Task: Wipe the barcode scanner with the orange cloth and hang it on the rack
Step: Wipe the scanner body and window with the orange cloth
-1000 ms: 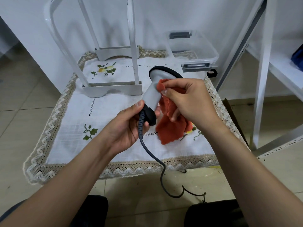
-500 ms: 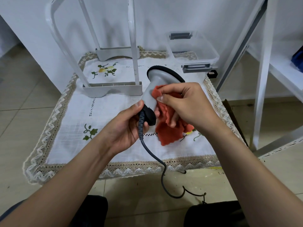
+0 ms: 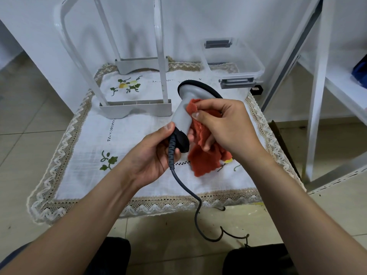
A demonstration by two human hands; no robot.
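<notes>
A grey barcode scanner (image 3: 183, 114) with a black-rimmed head is held upright over the table. My left hand (image 3: 153, 153) grips its black lower end, where the dark cable (image 3: 184, 187) comes out and trails down to the floor. My right hand (image 3: 224, 126) pinches the orange cloth (image 3: 206, 157) against the right side of the grey handle; the rest of the cloth hangs below my fingers. The white rack (image 3: 137, 110) stands behind the scanner on the table, its top out of view.
The table carries a white embroidered tablecloth (image 3: 83, 155) with a lace border. A clear plastic box (image 3: 232, 60) with grey latches sits at the back right. White shelving (image 3: 321, 96) stands to the right. My dark-clothed knees show at the bottom.
My right hand has slid the cloth a little down the scanner's handle, from just under the head toward the middle. My left hand keeps its grip on the lower end.
</notes>
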